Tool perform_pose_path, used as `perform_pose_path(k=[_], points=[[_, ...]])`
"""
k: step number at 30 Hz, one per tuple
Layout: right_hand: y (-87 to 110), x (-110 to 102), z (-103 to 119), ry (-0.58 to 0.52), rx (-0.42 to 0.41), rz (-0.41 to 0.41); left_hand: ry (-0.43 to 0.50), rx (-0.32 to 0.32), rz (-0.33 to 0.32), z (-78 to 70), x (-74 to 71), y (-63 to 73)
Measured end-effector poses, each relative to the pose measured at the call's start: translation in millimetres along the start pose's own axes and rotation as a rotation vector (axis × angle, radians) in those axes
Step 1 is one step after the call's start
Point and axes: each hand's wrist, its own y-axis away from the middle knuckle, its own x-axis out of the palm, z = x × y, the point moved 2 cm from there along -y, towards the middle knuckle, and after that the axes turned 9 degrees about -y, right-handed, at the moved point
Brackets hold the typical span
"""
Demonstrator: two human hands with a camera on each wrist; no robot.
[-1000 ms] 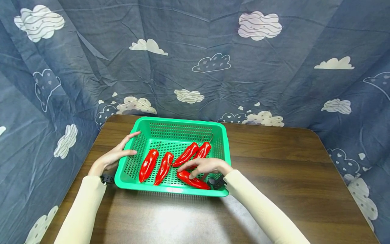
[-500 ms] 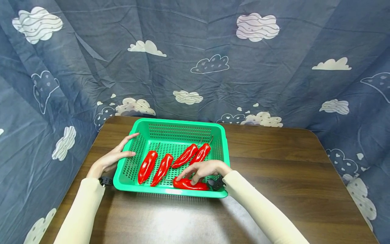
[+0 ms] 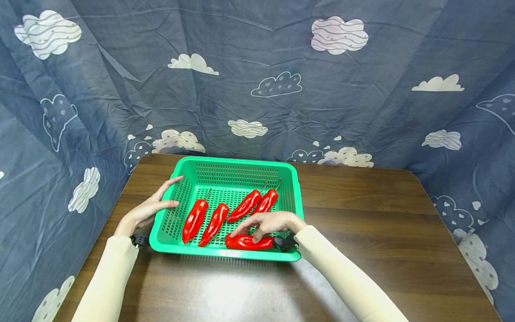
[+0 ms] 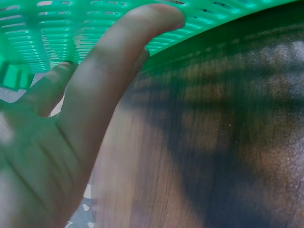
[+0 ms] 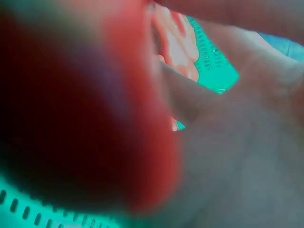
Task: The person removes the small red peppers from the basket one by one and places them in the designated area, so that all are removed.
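Observation:
A green plastic basket (image 3: 225,159) with slotted walls stands on the table and holds several glossy red peppers with thin stems. My left hand (image 3: 146,209) holds its left side, thumb and index finger reaching over the rim. In the left wrist view, fingers (image 4: 102,71) lie against the slotted wall. Inside the front right corner, my right hand (image 3: 270,224) grips one red pepper (image 3: 243,242) from above; this pepper lies along the front wall. It fills much of the right wrist view as a blurred red shape (image 5: 152,175). The right hand's other fingers are partly hidden.
Two peppers, a leftmost pepper (image 3: 195,221) and its neighbour (image 3: 214,225), lie slanted on the basket floor. Another two, a long pepper (image 3: 244,205) and a pepper beside it (image 3: 266,202), lie toward the right wall. Brown wooden table (image 3: 362,214) extends rightward; a cloud-patterned curtain (image 3: 249,103) hangs behind.
The pepper under my right hand has turned from slanted to nearly parallel with the front wall and shifted slightly left. My left hand keeps its place on the basket.

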Motion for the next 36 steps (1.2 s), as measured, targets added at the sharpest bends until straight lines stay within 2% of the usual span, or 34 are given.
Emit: perform_pose_path(k=[11,18,27,33,36], points=[[10.3,-8,5,-0.120,-0.100,-0.178,0.003,-0.002,-0.008,0.2,0.0,-1.0],[22.6,-13,12,-0.129,-0.149,-0.295,0.006,-0.006,-0.003,0.6,-0.2,-1.1],[40.6,-19,17,-0.263,-0.237,-0.360,0.005,-0.007,-0.002,0.1,0.2,-1.7],[54.3,-22,19,-0.267,-0.295,-0.407,-0.020,-0.004,-0.015,-0.3,0.5,-1.1],[61.5,-24,20,-0.262,-0.297,-0.437,-0.027,-0.004,-0.016,-1.4,1.4,-0.6]])
